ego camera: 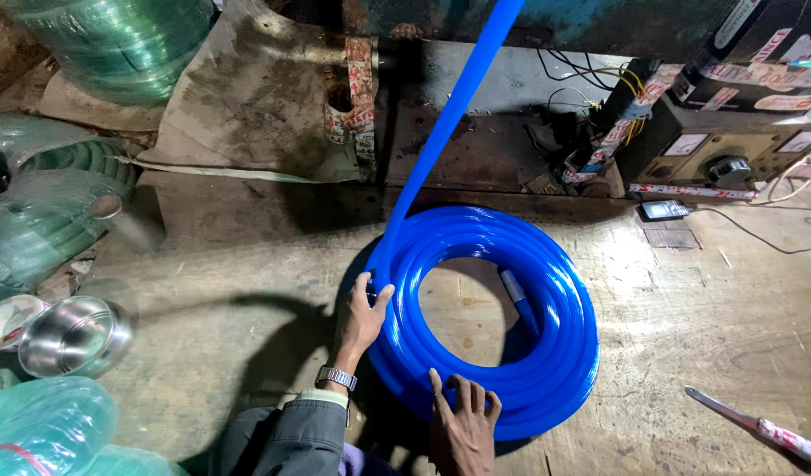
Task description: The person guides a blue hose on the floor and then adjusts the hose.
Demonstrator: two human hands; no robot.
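I saw the blue hose coil (511, 264) lying at centre frame on the wooden floor (246, 291); my left hand (363, 316) gripped its left edge, my right hand (463, 423) pressed spread fingers on its lower rim.

Only 1 view exists, from a camera on the person's head. It looks steeply down and forward onto a worn wooden bench (246, 291), from close range. The person's forearms enter at the near edge, centre-left. A blue hose coil (511, 353) fills the middle, machinery (723, 141) lines the far right, and green hose bundles (52, 211) crowd the left.
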